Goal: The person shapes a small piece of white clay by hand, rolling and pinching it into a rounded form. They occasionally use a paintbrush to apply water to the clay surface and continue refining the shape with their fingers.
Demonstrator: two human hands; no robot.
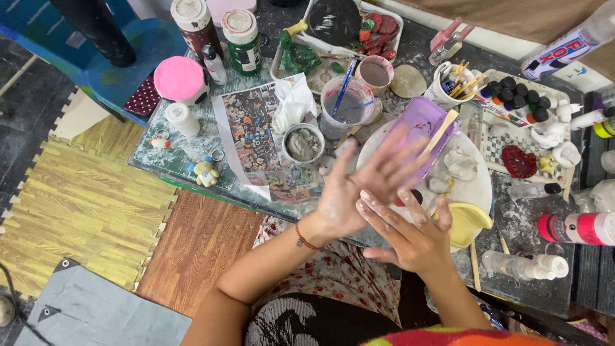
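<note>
My left hand (pixel 362 186) is held palm up over the near table edge, fingers spread and dusted white, a thin bracelet at the wrist. My right hand (pixel 413 237) lies flat across it, its fingertips pressed on the left palm. Whether anything sits between the palms is hidden. Just behind the hands is a white plate (pixel 477 189) with pale clay lumps (pixel 461 163), a purple tray (pixel 423 118), a wooden stick and a yellow curved piece (pixel 467 221).
A cup of murky water with blue brushes (pixel 346 106), a small bowl of grey clay (pixel 303 144), a printed picture sheet (pixel 253 138), a pink-lidded jar (pixel 179 80), paint bottles (pixel 242 35), a paint pot set (pixel 519 96), a red heart (pixel 519 160), and a pink-and-white tube (pixel 576 227) crowd the table. Foam mats (pixel 83 198) cover the floor at left.
</note>
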